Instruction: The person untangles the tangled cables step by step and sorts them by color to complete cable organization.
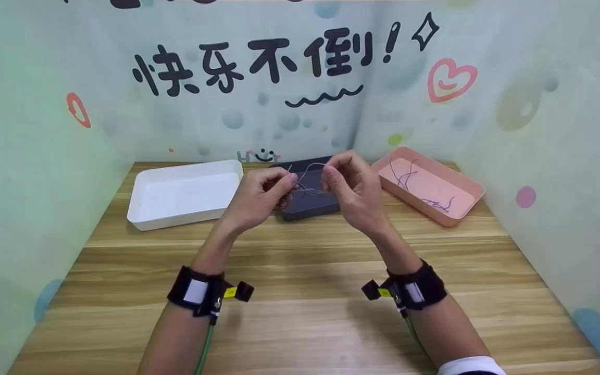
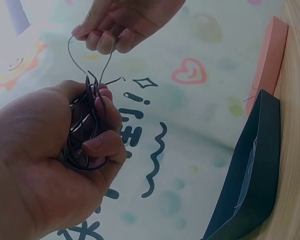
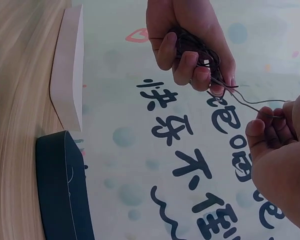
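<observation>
In the head view both hands are raised over the dark tray (image 1: 310,212). My left hand (image 1: 258,197) grips a tangled bundle of thin, dark, wire-like cord (image 3: 192,47), with the fingers curled round it. Short ends stick out at the top of the bundle in the left wrist view. My right hand (image 1: 356,192) pinches a strand (image 2: 108,65) drawn out of the bundle, which bows into a loop between the two hands. Whether the cord is wire or string I cannot tell.
A white tray (image 1: 185,221) stands at the back left on the wooden table (image 1: 300,291). At the back right is a pink tray (image 1: 427,179) with several thin dark strands (image 1: 438,204) in it. Thin strands also lie in the dark tray. Printed cloth walls (image 1: 289,125) enclose the table.
</observation>
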Tool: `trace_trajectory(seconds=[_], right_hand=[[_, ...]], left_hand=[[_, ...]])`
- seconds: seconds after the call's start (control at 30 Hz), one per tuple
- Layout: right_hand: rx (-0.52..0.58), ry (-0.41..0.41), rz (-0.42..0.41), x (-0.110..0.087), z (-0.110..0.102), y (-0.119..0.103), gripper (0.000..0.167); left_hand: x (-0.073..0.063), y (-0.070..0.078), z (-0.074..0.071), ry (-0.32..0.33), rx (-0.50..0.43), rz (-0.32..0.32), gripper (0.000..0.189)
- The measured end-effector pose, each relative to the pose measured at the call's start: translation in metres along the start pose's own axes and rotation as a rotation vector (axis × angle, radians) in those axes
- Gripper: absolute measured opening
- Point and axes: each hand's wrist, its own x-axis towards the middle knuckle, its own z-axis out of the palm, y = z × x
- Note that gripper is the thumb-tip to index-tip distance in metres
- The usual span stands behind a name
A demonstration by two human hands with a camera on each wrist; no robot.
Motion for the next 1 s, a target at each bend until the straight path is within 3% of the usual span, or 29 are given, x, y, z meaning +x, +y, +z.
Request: trace_trajectory(seconds=[0.4, 0.67, 0.87, 1.0], right_hand=[[0.001, 0.042, 0.024, -0.002, 0.004, -0.001, 0.01], [0.001, 0.1, 0.04, -0.001, -0.004, -0.001, 0.007], [0.001, 0.086, 0.076, 0.002, -0.012, 0.0, 0.006], [-0.061, 0.038, 0.089, 0.002, -0.019, 0.0, 0.008]], left_hand=[[-0.001, 0.001, 0.001, 0.051, 0.012, -0.023, 0.029], [-0.001, -0.001, -0.011, 0.165, -0.039, -0.026, 0.023], [-0.003, 0.001, -0.017, 0.159, -0.086, -0.026, 0.025], [-0.002, 0.001, -0.019, 0.166, -0.098, 0.0, 0.024]])
